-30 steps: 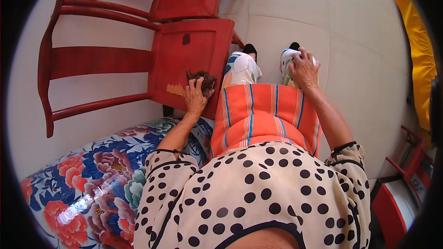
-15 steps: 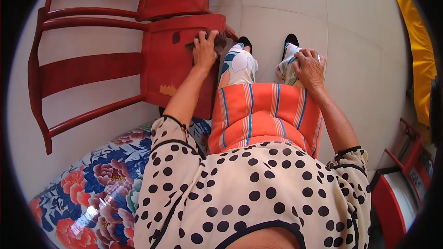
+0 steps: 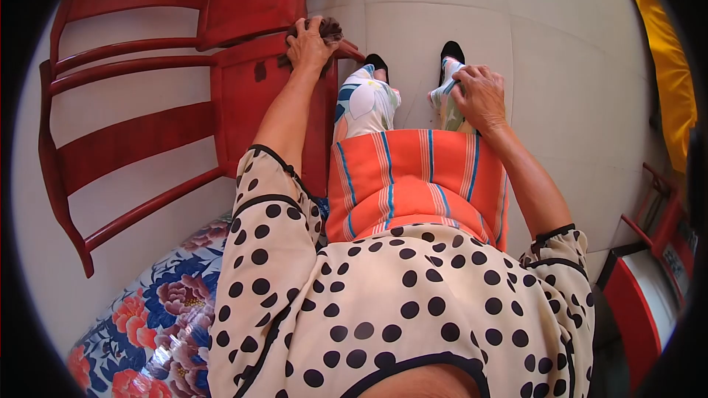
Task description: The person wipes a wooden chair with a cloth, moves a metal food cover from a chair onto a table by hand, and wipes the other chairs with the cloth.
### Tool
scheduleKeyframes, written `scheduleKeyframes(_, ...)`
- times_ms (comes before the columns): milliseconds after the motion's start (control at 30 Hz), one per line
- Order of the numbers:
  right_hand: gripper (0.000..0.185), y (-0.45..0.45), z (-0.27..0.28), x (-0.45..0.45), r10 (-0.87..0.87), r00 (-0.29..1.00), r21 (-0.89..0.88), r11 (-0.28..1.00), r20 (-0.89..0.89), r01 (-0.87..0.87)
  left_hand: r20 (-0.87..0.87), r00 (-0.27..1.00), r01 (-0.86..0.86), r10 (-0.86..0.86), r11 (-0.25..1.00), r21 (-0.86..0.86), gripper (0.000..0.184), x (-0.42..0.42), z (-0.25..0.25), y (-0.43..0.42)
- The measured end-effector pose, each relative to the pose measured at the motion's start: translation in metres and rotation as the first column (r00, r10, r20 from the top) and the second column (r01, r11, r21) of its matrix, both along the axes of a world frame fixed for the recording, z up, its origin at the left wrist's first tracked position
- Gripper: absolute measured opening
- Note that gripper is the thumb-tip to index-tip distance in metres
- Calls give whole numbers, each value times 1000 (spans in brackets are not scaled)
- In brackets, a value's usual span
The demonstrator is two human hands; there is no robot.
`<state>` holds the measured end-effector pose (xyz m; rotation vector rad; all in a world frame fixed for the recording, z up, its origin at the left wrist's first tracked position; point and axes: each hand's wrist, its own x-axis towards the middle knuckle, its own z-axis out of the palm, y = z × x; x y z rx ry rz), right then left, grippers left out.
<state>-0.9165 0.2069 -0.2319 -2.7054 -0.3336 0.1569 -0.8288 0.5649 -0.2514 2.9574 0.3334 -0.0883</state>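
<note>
My left hand (image 3: 310, 48) presses a crumpled dark brown cloth (image 3: 332, 29) against the far corner of a red wooden chair seat (image 3: 240, 110). Its fingers are closed over the cloth, part of which they hide. A dark patch marks the seat's red surface. Across my lap lies an orange striped apron (image 3: 413, 151). My right hand (image 3: 482, 97) rests on my patterned trouser leg (image 3: 451, 107) near the knee, holding nothing, its fingers apart and draped over the fabric.
A second red chair (image 3: 254, 0) stands directly beyond the first. Floral shiny fabric (image 3: 169, 309) covers something at lower left. Yellow cloth (image 3: 664, 66) hangs at the right edge, above red furniture (image 3: 634, 309). Pale tiles (image 3: 568, 88) make up the floor.
My left hand has slid the cloth away from me to the seat's far corner. The view has shifted slightly, and the chair appears turned a little. My right hand stays on my leg.
</note>
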Motion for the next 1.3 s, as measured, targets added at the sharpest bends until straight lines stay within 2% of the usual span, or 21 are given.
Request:
scheduleKeyframes(100, 25, 1, -3, 0, -10, 1000, -18, 1000, -5, 10, -32, 998, 49, -50, 998, -29, 63, 2, 3, 4)
scheduleKeyframes(233, 25, 2, -4, 0, -22, 1000, -17, 1000, 6, 22, 58, 990, 127, -125, 992, -28, 65, -10, -1, 9)
scheduleKeyframes(467, 23, 4, -4, 1, -17, 998, 2, 1000, 53, 16, 77, 990, 125, -117, 986, -109, 72, -94, -6, 23)
scheduleKeyframes(733, 23, 3, -7, 3, -4, 999, -12, 1000, 50, 5, 58, 995, 84, -78, 991, -103, 81, -198, 6, 18)
scheduleKeyframes(1033, 24, 0, -8, 5, -14, 999, -27, 1000, 50, 15, 44, 990, 131, -131, 991, -6, 68, -287, 9, 20)
scheduleKeyframes(1167, 27, -3, -10, 5, -9, 999, -29, 1000, 50, 10, 215, 965, 143, -148, 989, 37, 70, -297, -4, 19)
scheduleKeyframes(1300, 28, -4, -9, 7, -5, 999, -36, 999, 31, 6, 330, 940, 90, -89, 996, 11, 66, -297, -5, 10)
